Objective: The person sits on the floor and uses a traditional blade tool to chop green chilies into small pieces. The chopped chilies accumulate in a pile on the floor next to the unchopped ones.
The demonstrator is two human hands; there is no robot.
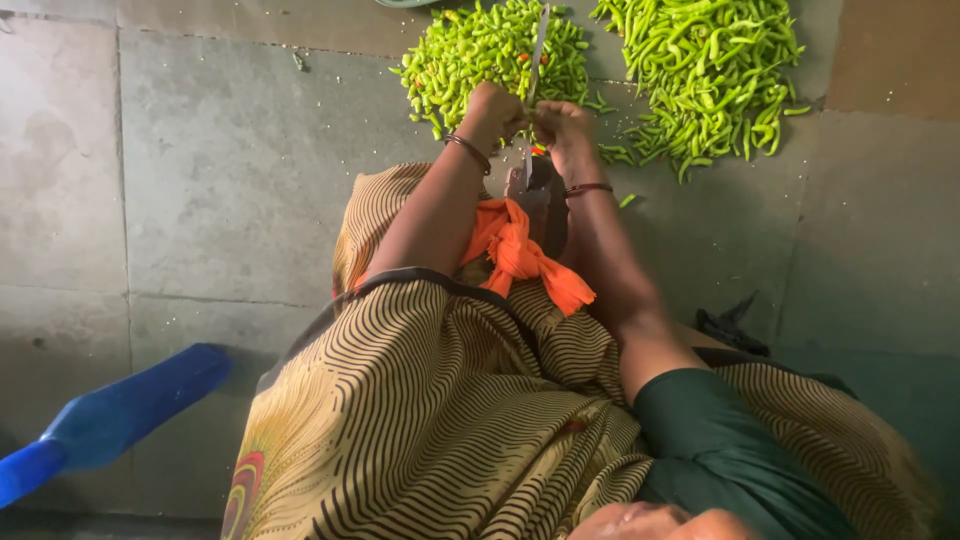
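Two hands meet at the upright blade [538,60], which rises straight ahead of us, long axis running away from the body between two chilli heaps. Our left hand [497,112] is closed in a loose fist just left of the blade, our right hand [562,125] pinched on what looks like a chilli against the edge; we cannot tell the exact grip. Left heap [480,55] touches the left hand; right heap [715,70] lies near, beyond the right hand. Both hands are equally close to the blade.
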